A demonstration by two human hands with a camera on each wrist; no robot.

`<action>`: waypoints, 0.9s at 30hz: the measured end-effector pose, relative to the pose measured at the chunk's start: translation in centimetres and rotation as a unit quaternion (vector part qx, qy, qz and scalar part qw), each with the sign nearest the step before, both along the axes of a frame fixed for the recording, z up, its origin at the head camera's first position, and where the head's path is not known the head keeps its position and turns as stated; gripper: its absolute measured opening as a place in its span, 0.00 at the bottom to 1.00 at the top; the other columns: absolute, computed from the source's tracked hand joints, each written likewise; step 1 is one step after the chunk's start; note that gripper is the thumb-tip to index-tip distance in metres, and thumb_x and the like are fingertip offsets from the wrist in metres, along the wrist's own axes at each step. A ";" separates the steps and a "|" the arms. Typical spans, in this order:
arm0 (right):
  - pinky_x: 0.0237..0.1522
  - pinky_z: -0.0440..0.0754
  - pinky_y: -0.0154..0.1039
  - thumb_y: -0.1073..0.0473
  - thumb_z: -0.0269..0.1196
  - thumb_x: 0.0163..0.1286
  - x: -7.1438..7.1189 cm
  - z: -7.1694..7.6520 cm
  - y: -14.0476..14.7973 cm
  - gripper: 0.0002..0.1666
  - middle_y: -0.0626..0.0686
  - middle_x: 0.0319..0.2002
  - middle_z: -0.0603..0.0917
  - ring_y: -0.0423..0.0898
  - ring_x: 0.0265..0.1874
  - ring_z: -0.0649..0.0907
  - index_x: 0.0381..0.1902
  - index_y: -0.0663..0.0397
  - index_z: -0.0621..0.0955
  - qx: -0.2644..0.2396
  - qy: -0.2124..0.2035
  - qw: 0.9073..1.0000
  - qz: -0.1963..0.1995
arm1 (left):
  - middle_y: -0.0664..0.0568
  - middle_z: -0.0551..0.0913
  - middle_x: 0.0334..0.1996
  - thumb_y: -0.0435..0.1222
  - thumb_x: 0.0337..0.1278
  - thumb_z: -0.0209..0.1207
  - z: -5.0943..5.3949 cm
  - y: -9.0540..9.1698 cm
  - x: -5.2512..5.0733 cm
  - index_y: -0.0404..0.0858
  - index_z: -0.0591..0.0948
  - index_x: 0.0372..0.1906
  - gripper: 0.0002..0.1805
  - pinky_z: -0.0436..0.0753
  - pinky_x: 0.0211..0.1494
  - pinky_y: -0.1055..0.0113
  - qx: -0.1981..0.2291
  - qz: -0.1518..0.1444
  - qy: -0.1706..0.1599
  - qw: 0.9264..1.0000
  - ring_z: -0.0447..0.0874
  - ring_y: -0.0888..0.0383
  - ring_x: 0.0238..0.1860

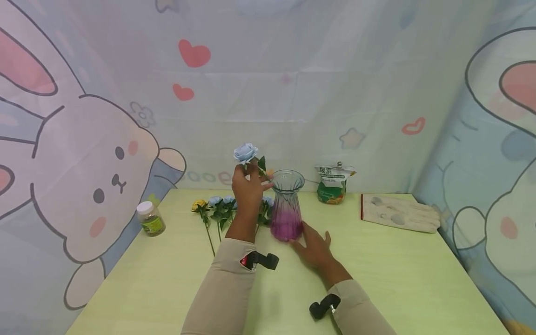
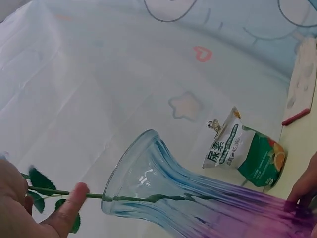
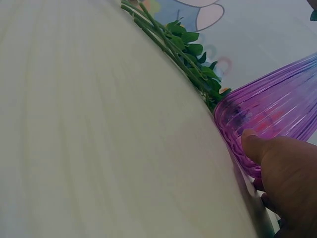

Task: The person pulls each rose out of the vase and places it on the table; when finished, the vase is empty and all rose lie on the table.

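Observation:
My left hand [image 1: 248, 188] holds a pale blue artificial rose [image 1: 245, 152] by its upper stem, just above and left of the vase's mouth. In the left wrist view, the green stem [image 2: 153, 198] runs through the rim and down inside the glass. The ribbed vase [image 1: 286, 209], clear blue above and purple below, stands upright on the table. Low down on its right side, my right hand [image 1: 314, 246] grips the base. The right wrist view has the thumb [image 3: 253, 145] against the purple glass, with the other fingers partly hidden.
Left of the vase lie a yellow rose [image 1: 198, 204] and several blue roses [image 1: 215, 201]. A green-labelled jar [image 1: 151, 219] sits at the table's left edge. Behind to the right stand a clipped green-and-white bag [image 1: 332, 185] and pale work gloves [image 1: 398, 213].

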State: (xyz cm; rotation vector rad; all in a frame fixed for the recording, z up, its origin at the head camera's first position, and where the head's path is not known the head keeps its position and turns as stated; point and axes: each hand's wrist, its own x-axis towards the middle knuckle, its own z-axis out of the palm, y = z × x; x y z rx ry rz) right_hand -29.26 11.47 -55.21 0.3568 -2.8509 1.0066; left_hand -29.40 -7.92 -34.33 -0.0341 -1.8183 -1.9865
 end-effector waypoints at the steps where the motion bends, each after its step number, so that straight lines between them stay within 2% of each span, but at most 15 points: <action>1: 0.82 0.38 0.81 0.37 0.61 0.83 0.0 0.0 0.0 0.49 0.60 0.84 0.69 0.61 0.85 0.67 0.88 0.57 0.61 0.001 -0.001 1.000 0.000 | 0.35 0.77 0.65 0.46 0.88 0.54 0.0 -0.1 0.0 0.33 0.74 0.63 0.20 0.95 0.50 0.61 0.017 0.000 -0.003 1.000 0.95 0.35 0.52; 4: 0.82 0.37 0.81 0.36 0.61 0.83 -0.1 -0.1 0.0 0.49 0.60 0.84 0.69 0.61 0.85 0.67 0.88 0.57 0.61 -0.001 -0.003 1.000 -0.001 | 0.34 0.83 0.61 0.45 0.84 0.61 -0.1 -0.2 0.0 0.35 0.75 0.49 0.16 0.91 0.62 0.60 0.056 0.000 -0.016 0.998 0.95 0.39 0.54; 7: 0.82 0.37 0.81 0.37 0.62 0.83 -0.1 -0.1 0.0 0.49 0.60 0.84 0.69 0.61 0.85 0.68 0.88 0.57 0.61 -0.004 -0.003 1.000 -0.001 | 0.32 0.90 0.55 0.45 0.82 0.62 -0.3 -0.4 -0.1 0.35 0.80 0.45 0.15 0.85 0.74 0.56 0.066 0.003 -0.026 0.997 0.95 0.41 0.55; 12: 0.82 0.38 0.82 0.38 0.61 0.83 -0.1 0.0 0.0 0.48 0.60 0.84 0.69 0.61 0.84 0.68 0.87 0.58 0.61 -0.002 0.000 1.000 -0.001 | 0.33 0.92 0.52 0.47 0.88 0.54 -0.6 -0.5 -0.4 0.30 0.87 0.40 0.25 0.87 0.70 0.57 0.064 0.029 -0.012 0.997 0.94 0.42 0.57; 15: 0.82 0.38 0.82 0.37 0.61 0.83 0.0 0.0 0.0 0.49 0.60 0.84 0.69 0.61 0.84 0.68 0.87 0.57 0.61 0.001 0.000 1.000 0.000 | 0.39 0.90 0.57 0.48 0.88 0.54 -0.8 -0.7 -0.4 0.28 0.90 0.40 0.28 0.87 0.69 0.57 0.043 0.043 0.003 0.998 0.90 0.46 0.63; 17: 0.82 0.38 0.82 0.37 0.61 0.83 0.0 -0.1 0.0 0.49 0.60 0.84 0.69 0.61 0.84 0.68 0.87 0.57 0.61 0.001 -0.001 1.000 0.000 | 0.44 0.86 0.58 0.45 0.85 0.59 -1.0 -0.8 -0.5 0.27 0.91 0.41 0.24 0.85 0.70 0.54 0.023 0.050 0.009 0.998 0.85 0.48 0.63; 19: 0.81 0.38 0.82 0.37 0.62 0.82 0.0 -0.1 0.1 0.49 0.60 0.84 0.69 0.62 0.84 0.68 0.87 0.57 0.61 -0.001 -0.002 1.000 0.000 | 0.49 0.80 0.58 0.39 0.79 0.66 -1.2 -0.9 -0.6 0.26 0.92 0.42 0.16 0.84 0.68 0.54 0.013 0.054 0.022 0.998 0.81 0.51 0.60; 22: 0.81 0.38 0.82 0.37 0.61 0.82 -0.1 -0.2 0.1 0.49 0.60 0.84 0.69 0.62 0.85 0.68 0.87 0.57 0.61 -0.001 -0.002 1.000 0.001 | 0.51 0.78 0.53 0.27 0.68 0.72 -1.5 -0.9 -0.8 0.26 0.90 0.40 0.05 0.89 0.63 0.61 0.040 0.052 0.037 0.997 0.83 0.54 0.53; 24: 0.82 0.37 0.81 0.36 0.61 0.83 -0.2 -0.3 0.1 0.49 0.60 0.84 0.69 0.62 0.85 0.67 0.88 0.57 0.61 -0.001 -0.003 1.000 0.000 | 0.52 0.78 0.50 0.23 0.64 0.73 -1.6 -0.8 -1.0 0.26 0.90 0.39 0.02 0.90 0.59 0.66 0.063 0.054 0.045 0.995 0.84 0.56 0.50; 27: 0.82 0.37 0.81 0.36 0.60 0.83 -0.3 -0.5 0.1 0.49 0.60 0.84 0.68 0.61 0.85 0.67 0.88 0.56 0.60 -0.002 -0.002 1.000 0.000 | 0.53 0.79 0.48 0.22 0.64 0.72 -1.7 -0.8 -1.3 0.27 0.88 0.36 0.03 0.89 0.55 0.70 0.095 0.061 0.048 0.992 0.85 0.56 0.49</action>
